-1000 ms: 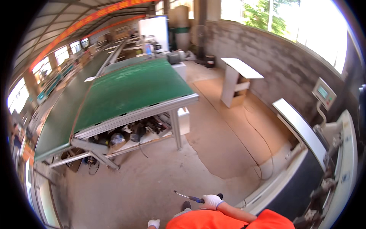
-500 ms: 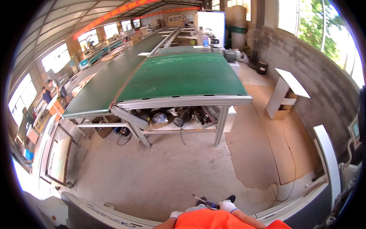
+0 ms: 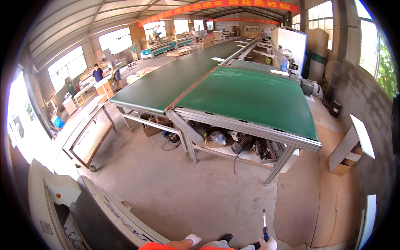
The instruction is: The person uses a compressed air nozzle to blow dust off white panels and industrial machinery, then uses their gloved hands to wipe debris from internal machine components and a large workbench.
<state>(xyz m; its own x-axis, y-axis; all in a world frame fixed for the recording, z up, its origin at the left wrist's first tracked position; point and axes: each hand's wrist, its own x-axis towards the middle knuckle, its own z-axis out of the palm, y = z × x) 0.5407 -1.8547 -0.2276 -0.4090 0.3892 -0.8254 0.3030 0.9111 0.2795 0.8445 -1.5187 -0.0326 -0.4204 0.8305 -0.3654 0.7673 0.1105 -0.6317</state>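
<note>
Right hand: in a white glove (image 3: 269, 243), its fingers look closed around the handle of the slim tool with a blue-and-black handle and thin metal shaft (image 3: 265, 227).
Tool: within the right fingers, shaft pointing ahead, beyond them.
Left hand: in a white glove (image 3: 193, 239), well left of the tool; how its fingers stand cannot be told.
Left of the left fingers: a pale machine with a long dark bed (image 3: 98, 221).
Ahead of both hands' fingers: a green-topped conveyor table on silver metal legs (image 3: 254, 100).
Slip risk: a loosened glove grip could drop the tool near the black shoes (image 3: 226, 238).
Trip risk: the ragged brown floor sheet (image 3: 298, 204), ahead-right of the right fingers, could catch a shoe if its edge lifts.
</note>
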